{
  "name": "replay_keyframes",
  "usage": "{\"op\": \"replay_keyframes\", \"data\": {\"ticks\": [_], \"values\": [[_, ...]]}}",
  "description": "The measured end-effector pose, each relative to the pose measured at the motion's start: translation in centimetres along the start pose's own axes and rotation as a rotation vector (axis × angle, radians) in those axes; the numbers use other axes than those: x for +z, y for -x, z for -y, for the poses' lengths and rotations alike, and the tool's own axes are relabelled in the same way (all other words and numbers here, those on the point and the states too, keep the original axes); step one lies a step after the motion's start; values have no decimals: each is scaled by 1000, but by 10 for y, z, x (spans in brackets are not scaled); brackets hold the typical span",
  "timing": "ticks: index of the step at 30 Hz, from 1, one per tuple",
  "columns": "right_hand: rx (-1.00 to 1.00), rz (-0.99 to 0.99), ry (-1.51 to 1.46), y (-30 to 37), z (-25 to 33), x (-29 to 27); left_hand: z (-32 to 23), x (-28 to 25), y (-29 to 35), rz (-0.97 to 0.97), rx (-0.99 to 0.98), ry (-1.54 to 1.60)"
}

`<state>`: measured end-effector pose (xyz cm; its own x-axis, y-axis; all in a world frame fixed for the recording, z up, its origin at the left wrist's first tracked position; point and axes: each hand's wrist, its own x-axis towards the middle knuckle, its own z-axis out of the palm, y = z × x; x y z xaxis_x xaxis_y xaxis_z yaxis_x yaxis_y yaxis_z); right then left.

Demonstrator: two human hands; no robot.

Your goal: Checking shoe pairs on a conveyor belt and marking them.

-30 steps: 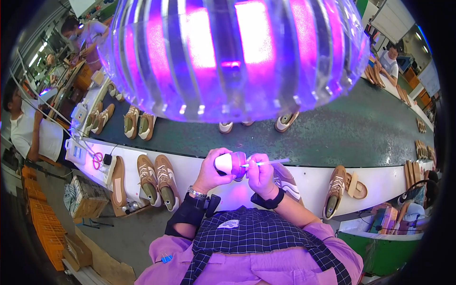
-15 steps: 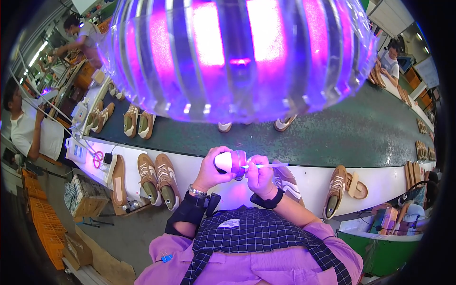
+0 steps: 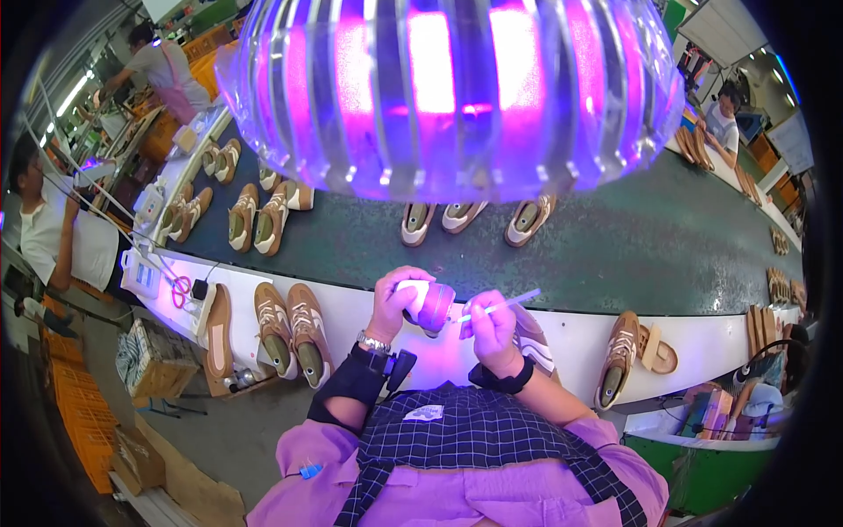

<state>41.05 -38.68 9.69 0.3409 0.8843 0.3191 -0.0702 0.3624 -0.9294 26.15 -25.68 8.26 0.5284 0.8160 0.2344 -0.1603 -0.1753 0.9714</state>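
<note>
My left hand (image 3: 389,307) is closed around a shoe (image 3: 433,306) with a white heel, lifted above the white work ledge (image 3: 421,360) and tinted purple by the light. The shoe's far side is hidden from me. Pinched in my right hand (image 3: 493,329) is a thin pale stick (image 3: 524,299), perhaps a brush or pen. Its lower tip sits just beside the shoe, with a small gap between them. Partly behind my right hand, another shoe (image 3: 536,341) with white stripes lies on the ledge.
A bright purple-lit, ribbed clear lamp cover (image 3: 452,132) hangs ahead. Beyond the ledge, a dark green conveyor belt (image 3: 615,255) carries several brown shoes. A pair of brown shoes (image 3: 294,327) stands left, a single brown shoe (image 3: 620,356) right. Co-workers sit or stand around.
My right hand has drawn slightly right and down, taking the stick's tip off the shoe. The shoe has turned in my left hand. The lamp appears higher in view, uncovering more shoes on the belt.
</note>
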Motion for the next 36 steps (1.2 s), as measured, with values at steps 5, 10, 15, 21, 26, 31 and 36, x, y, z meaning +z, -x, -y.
{"op": "replay_keyframes", "data": {"ticks": [5, 10, 15, 21, 26, 31, 36], "values": [[-66, -9, -21, -14, 7, 7, -1, -3, -23, 224, -28, 83], [-80, 32, 44, -13, -1, 7, 0, 1, -30, 322, -60, 120], [-66, 33, 53, -12, 1, 7, 1, 4, -33, 366, -61, 104], [-93, 9, 83, -12, -2, 7, 6, 3, -36, 364, -59, 117], [-93, 59, 122, -11, -4, 5, 4, 2, -36, 385, -58, 104], [-86, 52, 72, -10, -1, 8, 0, 4, -36, 381, -75, 110], [-87, 52, 121, -11, -2, 7, 2, 3, -37, 379, -72, 113]]}}
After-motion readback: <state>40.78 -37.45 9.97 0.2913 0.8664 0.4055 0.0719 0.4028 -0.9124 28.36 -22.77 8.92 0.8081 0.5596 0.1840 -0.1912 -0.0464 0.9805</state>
